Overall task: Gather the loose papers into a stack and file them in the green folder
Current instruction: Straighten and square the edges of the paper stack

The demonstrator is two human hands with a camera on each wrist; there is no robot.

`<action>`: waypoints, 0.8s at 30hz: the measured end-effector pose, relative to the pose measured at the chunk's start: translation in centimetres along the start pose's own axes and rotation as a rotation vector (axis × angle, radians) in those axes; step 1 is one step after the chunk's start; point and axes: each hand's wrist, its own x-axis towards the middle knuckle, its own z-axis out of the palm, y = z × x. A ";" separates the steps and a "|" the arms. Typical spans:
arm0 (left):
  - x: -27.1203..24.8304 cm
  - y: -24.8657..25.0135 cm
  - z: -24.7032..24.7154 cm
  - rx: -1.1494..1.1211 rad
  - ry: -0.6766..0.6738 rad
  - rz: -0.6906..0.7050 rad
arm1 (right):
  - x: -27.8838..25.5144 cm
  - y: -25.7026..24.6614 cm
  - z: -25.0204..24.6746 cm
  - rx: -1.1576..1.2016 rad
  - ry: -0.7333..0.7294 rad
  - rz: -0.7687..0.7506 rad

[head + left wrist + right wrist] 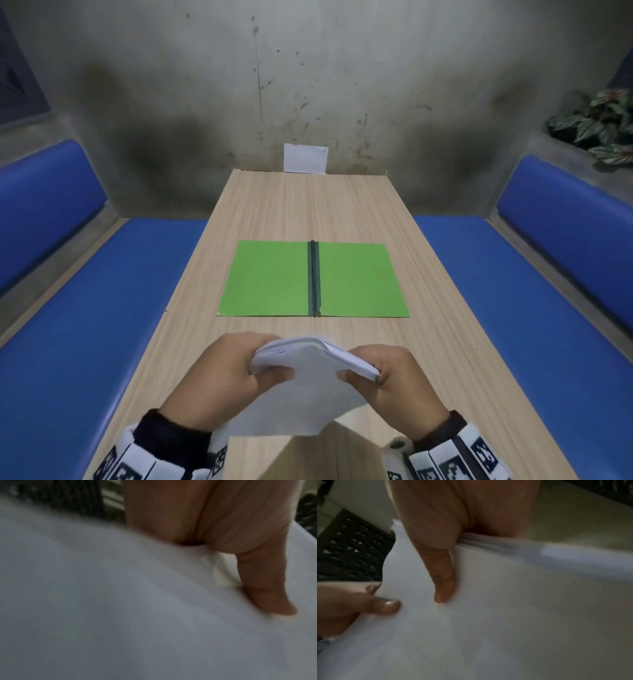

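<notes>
Two hands grip one stack of white papers [301, 380] above the near end of the pale wood-grain table [291, 209].

From the head view, the left hand [219, 373] and right hand [394, 380] each pinch a side of the stack, thumbs on top and fingers curled beneath, so the sheets bow upward, fanned at the far edge. Just beyond lies the flat green card folder [274, 277], spread open with a dark spine strip down its middle, well apart from the stack. Only this view shows the folder, the blue padded benches [85, 308] and a small white card [305, 157] against the stained wall. Both wrist views are blurred: smooth white paper fills them, with a thumb pressed on it; the fingers underneath are hidden.
</notes>
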 end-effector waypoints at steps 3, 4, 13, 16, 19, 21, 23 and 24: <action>-0.2 -1.0 0.8 -0.262 0.001 -0.152 | -0.1 1.1 -0.5 0.132 0.149 0.111; -0.5 -1.4 0.8 -0.333 0.003 -0.212 | -0.2 1.8 -0.7 0.133 0.224 0.160; -2.4 -4.5 0.0 -0.767 0.005 -0.286 | -3.4 7.2 -1.5 0.810 0.123 0.555; -2.1 -4.7 2.1 -0.812 0.098 -0.329 | -3.2 6.7 -0.6 0.829 0.154 0.592; -1.5 -4.1 4.8 -0.781 0.359 -0.343 | -2.6 5.1 -0.1 0.785 0.350 0.546; -1.5 -3.2 6.4 -0.773 0.444 -0.306 | -2.5 4.0 0.5 0.733 0.438 0.492; -1.7 -2.2 7.2 -0.800 0.436 -0.291 | -2.7 3.0 1.3 0.721 0.456 0.437; -1.7 -2.1 7.6 -0.815 0.448 -0.283 | -2.8 2.8 1.8 0.734 0.449 0.431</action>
